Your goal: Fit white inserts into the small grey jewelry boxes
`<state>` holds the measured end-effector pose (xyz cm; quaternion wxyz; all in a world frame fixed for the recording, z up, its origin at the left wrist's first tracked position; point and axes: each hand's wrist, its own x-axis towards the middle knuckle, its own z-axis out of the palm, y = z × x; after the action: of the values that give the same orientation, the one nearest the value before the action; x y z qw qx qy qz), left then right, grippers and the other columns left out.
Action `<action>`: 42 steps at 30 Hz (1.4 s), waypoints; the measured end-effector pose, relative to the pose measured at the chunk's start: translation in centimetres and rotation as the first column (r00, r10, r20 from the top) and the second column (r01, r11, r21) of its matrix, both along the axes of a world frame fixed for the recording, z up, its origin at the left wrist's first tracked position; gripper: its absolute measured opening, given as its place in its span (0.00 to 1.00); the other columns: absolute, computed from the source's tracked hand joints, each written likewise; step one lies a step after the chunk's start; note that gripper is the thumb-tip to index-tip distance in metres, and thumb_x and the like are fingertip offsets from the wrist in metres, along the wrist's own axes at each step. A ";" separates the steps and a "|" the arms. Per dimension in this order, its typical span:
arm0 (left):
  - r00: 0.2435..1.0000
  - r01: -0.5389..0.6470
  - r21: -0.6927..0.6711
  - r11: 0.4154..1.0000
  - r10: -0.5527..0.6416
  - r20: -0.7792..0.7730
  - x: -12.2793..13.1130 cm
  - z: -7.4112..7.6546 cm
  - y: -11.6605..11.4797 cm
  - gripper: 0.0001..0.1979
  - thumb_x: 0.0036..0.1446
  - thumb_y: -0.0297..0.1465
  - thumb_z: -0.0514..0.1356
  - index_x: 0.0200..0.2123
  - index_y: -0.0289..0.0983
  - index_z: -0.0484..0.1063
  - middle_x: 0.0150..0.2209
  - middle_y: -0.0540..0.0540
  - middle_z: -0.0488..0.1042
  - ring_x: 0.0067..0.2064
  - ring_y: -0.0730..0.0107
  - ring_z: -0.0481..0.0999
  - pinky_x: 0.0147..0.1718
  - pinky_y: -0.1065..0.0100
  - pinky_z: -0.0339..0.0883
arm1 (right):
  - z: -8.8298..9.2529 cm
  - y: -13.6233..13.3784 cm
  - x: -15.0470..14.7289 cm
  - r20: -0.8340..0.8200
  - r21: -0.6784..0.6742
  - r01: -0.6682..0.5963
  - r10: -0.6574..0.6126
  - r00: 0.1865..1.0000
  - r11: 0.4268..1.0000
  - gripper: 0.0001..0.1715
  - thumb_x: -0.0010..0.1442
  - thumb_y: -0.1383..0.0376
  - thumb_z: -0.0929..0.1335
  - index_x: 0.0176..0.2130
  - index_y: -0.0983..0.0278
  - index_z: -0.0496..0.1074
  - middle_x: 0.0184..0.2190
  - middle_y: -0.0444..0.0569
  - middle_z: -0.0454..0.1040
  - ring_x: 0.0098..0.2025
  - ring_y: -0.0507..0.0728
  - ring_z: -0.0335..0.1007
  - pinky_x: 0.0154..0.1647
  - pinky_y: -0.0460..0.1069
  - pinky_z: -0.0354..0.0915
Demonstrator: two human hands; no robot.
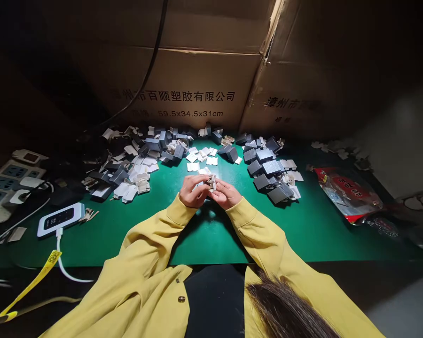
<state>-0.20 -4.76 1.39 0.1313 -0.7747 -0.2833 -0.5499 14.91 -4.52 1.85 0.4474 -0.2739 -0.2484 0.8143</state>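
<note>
Over the middle of the green table, my left hand and my right hand meet, fingers closed around one small folded white card piece. Fingers cover much of it. Just beyond the hands lie several flat white card pieces. Dark grey small boxes stand behind them, some with lids propped up. To the right is a cluster of dark boxes with white pieces beside it. A mixed heap of white card pieces and dark boxes spreads on the left.
Large cardboard cartons form a wall behind the table. A power strip, a white device and its cable are at the left. A red and clear plastic packet lies at the right. A black cord hangs in front of the cartons.
</note>
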 end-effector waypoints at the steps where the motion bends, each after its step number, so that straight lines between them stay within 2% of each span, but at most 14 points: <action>1: 1.000 -0.009 0.006 1.000 0.009 -0.001 0.0 0.0 0.0 0.04 0.55 0.24 0.60 0.33 0.38 0.69 0.41 0.41 0.76 0.46 0.63 0.77 0.41 0.61 0.72 | 0.0 0.0 -0.1 0.005 0.005 0.007 -0.007 1.000 1.000 0.23 0.41 0.64 0.76 0.40 0.63 0.74 0.37 0.46 0.78 0.42 0.53 0.74 0.45 0.47 0.71; 8: 1.000 -0.030 -0.015 0.999 0.030 0.002 0.0 -0.7 0.1 0.01 0.56 0.27 0.60 0.32 0.39 0.71 0.42 0.44 0.76 0.46 0.65 0.77 0.41 0.63 0.71 | -0.2 0.0 -0.5 0.024 0.050 0.093 -0.095 0.995 0.994 0.21 0.38 0.62 0.77 0.36 0.62 0.76 0.35 0.46 0.78 0.38 0.54 0.74 0.45 0.49 0.71; 13: 0.998 -0.059 0.015 0.998 0.059 -0.021 0.2 -0.8 0.0 0.04 0.55 0.27 0.61 0.28 0.39 0.71 0.40 0.44 0.76 0.44 0.66 0.77 0.38 0.63 0.72 | -0.4 0.1 -0.3 0.050 0.086 0.091 -0.095 0.994 0.992 0.23 0.36 0.60 0.78 0.35 0.64 0.77 0.35 0.49 0.78 0.40 0.57 0.74 0.47 0.52 0.70; 17: 1.000 -0.003 0.054 0.999 0.003 0.002 0.4 -0.9 0.2 0.04 0.54 0.26 0.61 0.27 0.39 0.70 0.40 0.44 0.76 0.45 0.65 0.76 0.38 0.63 0.72 | -0.4 0.3 0.0 0.105 0.092 0.080 -0.090 0.990 0.993 0.24 0.37 0.59 0.78 0.36 0.64 0.77 0.32 0.49 0.78 0.39 0.58 0.75 0.44 0.53 0.71; 20: 0.998 0.057 0.032 0.998 -0.056 -0.032 0.0 -0.8 0.6 0.02 0.54 0.30 0.63 0.30 0.40 0.72 0.41 0.45 0.76 0.45 0.64 0.76 0.40 0.61 0.71 | -0.5 0.7 0.5 0.157 0.118 0.096 -0.114 0.981 0.988 0.24 0.38 0.60 0.78 0.37 0.63 0.76 0.34 0.47 0.78 0.39 0.56 0.75 0.43 0.51 0.71; 21: 0.996 0.078 0.003 0.997 -0.078 -0.045 -0.3 -0.7 0.8 0.05 0.52 0.33 0.64 0.33 0.40 0.72 0.43 0.44 0.75 0.45 0.63 0.76 0.42 0.60 0.71 | -0.6 1.0 0.8 0.169 0.131 0.108 -0.129 0.977 0.986 0.24 0.38 0.60 0.78 0.38 0.62 0.76 0.35 0.46 0.78 0.39 0.56 0.75 0.43 0.50 0.71; 24: 0.997 0.066 -0.201 0.977 -0.073 -0.025 -1.9 -0.8 1.4 0.28 0.44 0.44 0.69 0.47 0.39 0.69 0.50 0.37 0.72 0.51 0.54 0.72 0.46 0.53 0.70 | -1.4 2.2 1.9 0.239 0.182 0.171 -0.213 0.948 0.968 0.28 0.37 0.62 0.78 0.41 0.60 0.75 0.35 0.44 0.78 0.42 0.54 0.73 0.45 0.50 0.70; 26: 0.998 0.065 -0.404 0.912 -0.058 0.030 -3.0 -1.4 1.8 0.39 0.40 0.47 0.69 0.54 0.38 0.65 0.54 0.33 0.68 0.54 0.50 0.68 0.44 0.53 0.71 | -2.3 3.1 2.6 0.315 0.231 0.218 -0.285 0.905 0.948 0.31 0.36 0.63 0.78 0.43 0.58 0.74 0.35 0.43 0.76 0.43 0.54 0.72 0.47 0.50 0.69; 27: 0.996 0.085 -0.500 0.862 -0.065 0.057 -3.4 -1.8 2.0 0.41 0.40 0.46 0.69 0.56 0.38 0.63 0.55 0.33 0.67 0.55 0.50 0.67 0.42 0.54 0.72 | -2.7 3.5 2.8 0.343 0.260 0.231 -0.314 0.885 0.937 0.32 0.35 0.64 0.78 0.43 0.58 0.74 0.35 0.43 0.76 0.43 0.54 0.72 0.47 0.51 0.69; 29: 0.991 0.137 -0.648 0.749 -0.095 0.099 -3.9 -2.7 2.2 0.38 0.43 0.41 0.68 0.58 0.39 0.62 0.53 0.35 0.70 0.53 0.53 0.70 0.40 0.58 0.73 | -3.6 3.8 2.8 0.374 0.322 0.222 -0.338 0.864 0.921 0.32 0.37 0.64 0.78 0.44 0.58 0.74 0.36 0.44 0.75 0.41 0.54 0.72 0.47 0.51 0.69; 32: 0.979 0.202 -0.759 0.619 -0.147 0.141 -3.9 -3.6 2.3 0.31 0.45 0.34 0.67 0.54 0.40 0.66 0.46 0.41 0.75 0.45 0.61 0.76 0.42 0.60 0.72 | -4.6 3.5 2.0 0.365 0.423 0.197 -0.365 0.857 0.885 0.32 0.40 0.62 0.77 0.47 0.58 0.72 0.37 0.45 0.74 0.40 0.54 0.71 0.46 0.52 0.69; 35: 0.973 0.231 -0.799 0.555 -0.148 0.178 -3.6 -3.8 2.3 0.29 0.43 0.33 0.68 0.51 0.39 0.68 0.42 0.43 0.77 0.40 0.64 0.77 0.42 0.60 0.72 | -5.2 2.8 1.0 0.388 0.547 0.143 -0.401 0.830 0.825 0.34 0.45 0.59 0.75 0.51 0.58 0.69 0.40 0.46 0.74 0.42 0.54 0.71 0.49 0.52 0.69; 38: 0.973 0.229 -0.837 0.498 -0.106 0.203 -3.4 -3.5 2.3 0.30 0.41 0.35 0.69 0.50 0.39 0.68 0.42 0.43 0.78 0.39 0.63 0.77 0.43 0.60 0.71 | -5.4 2.6 0.9 0.488 0.692 -0.013 -0.454 0.746 0.722 0.36 0.49 0.58 0.73 0.56 0.59 0.65 0.44 0.49 0.74 0.45 0.55 0.71 0.51 0.54 0.68; 42: 0.979 0.203 -0.882 0.424 -0.062 0.195 -3.4 -3.2 2.3 0.31 0.40 0.35 0.69 0.50 0.38 0.67 0.42 0.43 0.78 0.42 0.62 0.77 0.46 0.59 0.70 | -5.8 3.1 1.3 0.530 0.833 -0.213 -0.625 0.573 0.511 0.33 0.51 0.59 0.70 0.56 0.60 0.65 0.45 0.52 0.74 0.46 0.58 0.71 0.51 0.56 0.69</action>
<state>-3.60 -2.48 -1.85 -0.3627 -0.7073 -0.4778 -0.3740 16.21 -1.43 -3.92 0.4677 -0.3859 -0.7324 0.3096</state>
